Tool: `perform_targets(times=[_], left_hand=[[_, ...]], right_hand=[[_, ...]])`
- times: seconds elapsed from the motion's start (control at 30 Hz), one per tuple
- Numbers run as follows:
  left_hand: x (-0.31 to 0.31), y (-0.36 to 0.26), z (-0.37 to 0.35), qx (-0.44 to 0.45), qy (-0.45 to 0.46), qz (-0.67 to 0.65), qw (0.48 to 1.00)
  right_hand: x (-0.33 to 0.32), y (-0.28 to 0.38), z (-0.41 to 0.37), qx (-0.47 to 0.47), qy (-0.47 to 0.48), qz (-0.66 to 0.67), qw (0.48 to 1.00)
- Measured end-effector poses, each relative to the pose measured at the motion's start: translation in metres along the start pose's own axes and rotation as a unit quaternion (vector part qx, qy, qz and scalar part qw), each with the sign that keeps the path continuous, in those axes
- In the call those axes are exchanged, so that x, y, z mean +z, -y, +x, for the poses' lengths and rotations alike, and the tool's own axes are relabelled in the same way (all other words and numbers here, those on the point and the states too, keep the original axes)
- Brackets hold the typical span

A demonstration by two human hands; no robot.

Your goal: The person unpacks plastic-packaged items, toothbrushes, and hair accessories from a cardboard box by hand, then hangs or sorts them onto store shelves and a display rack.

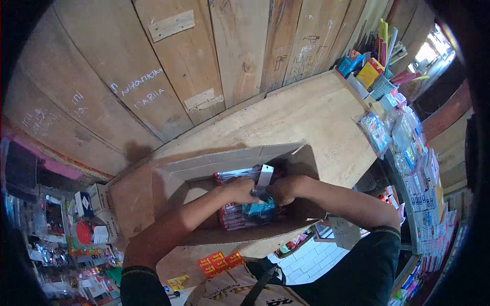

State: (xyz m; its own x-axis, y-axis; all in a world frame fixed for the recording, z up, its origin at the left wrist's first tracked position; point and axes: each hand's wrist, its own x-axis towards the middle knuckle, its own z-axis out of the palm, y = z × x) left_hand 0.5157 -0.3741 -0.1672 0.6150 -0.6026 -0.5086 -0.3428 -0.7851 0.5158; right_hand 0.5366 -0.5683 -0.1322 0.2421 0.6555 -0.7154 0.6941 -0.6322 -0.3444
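Both hands reach into an open cardboard box (168, 178) on a wooden counter. My left hand (239, 189) and my right hand (284, 189) meet over the box's middle and together grip a small blue-green packet (259, 208) with a white strip (265, 175) sticking up from it. Under the hands lies a stack of red and white packets (232, 217) inside the box. The fingers hide most of what they hold.
The wooden counter (316, 117) runs to a plank wall (194, 56) with chalk writing. Hanging packets and boxed goods (408, 143) crowd the right side. Small boxes and a red lid (84, 232) sit at the left. Red packets (219, 262) lie below the box.
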Motion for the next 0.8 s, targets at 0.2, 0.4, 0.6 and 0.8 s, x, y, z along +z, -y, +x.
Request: perform_targets(times=[0.2, 0.4, 0.6, 0.8], left_hand=[[0.007, 0.005, -0.013, 0.036, -0.041, -0.064, 0.996], [-0.001, 0.003, -0.026, 0.027, -0.086, -0.094, 0.992], [-0.014, -0.004, -0.047, 0.075, -0.106, -0.095, 0.987], [-0.036, -0.025, -0.104, 0.076, -0.212, -0.109, 0.968]], right_hand=[[-0.01, 0.003, -0.001, -0.014, -0.002, 0.015, 1.0], [-0.024, 0.013, -0.02, -0.04, -0.065, 0.082, 0.994], [-0.023, 0.022, -0.042, -0.068, -0.163, 0.116, 0.977], [-0.034, 0.056, -0.079, -0.092, -0.317, 0.126, 0.935]])
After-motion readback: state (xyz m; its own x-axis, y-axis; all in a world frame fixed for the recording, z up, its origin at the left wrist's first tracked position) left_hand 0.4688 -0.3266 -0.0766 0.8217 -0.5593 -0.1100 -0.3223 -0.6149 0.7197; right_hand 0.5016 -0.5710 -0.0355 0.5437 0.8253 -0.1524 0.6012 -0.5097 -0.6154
